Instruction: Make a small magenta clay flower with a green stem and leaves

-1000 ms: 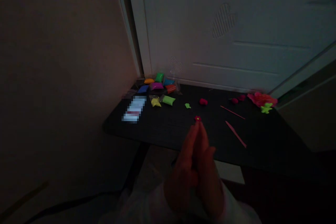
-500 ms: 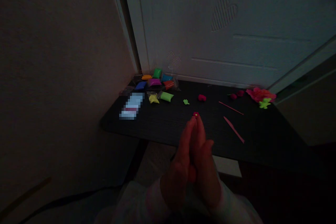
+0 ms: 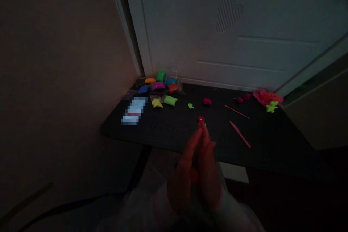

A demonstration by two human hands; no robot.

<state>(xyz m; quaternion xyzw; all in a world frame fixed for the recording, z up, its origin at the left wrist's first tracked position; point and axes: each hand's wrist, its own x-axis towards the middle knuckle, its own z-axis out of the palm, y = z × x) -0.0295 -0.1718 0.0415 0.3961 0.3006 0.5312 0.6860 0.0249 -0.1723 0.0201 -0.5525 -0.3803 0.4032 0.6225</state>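
My left hand and my right hand are closed against each other, palm to palm, fingers straight and pointing away from me over the table's near edge. Whatever lies between the palms, if anything, is hidden. Just beyond the fingertips lies a small red clay flower with a yellow centre; a bit of green shows beside it, partly covered by the fingers. Farther back are a light green clay piece and a red clay lump. To the right rest a thin pink stick and a pink plastic knife.
Several bags of coloured clay and a pixelated bright rectangle occupy the left of the dark table. A pink flower, a yellow-green figure and dark red balls are at the right. A white door stands behind.
My joined hands have drawn slightly down toward me, so more of the red flower shows. The right thumb lies closer to the hand. The whole view has shifted slightly.
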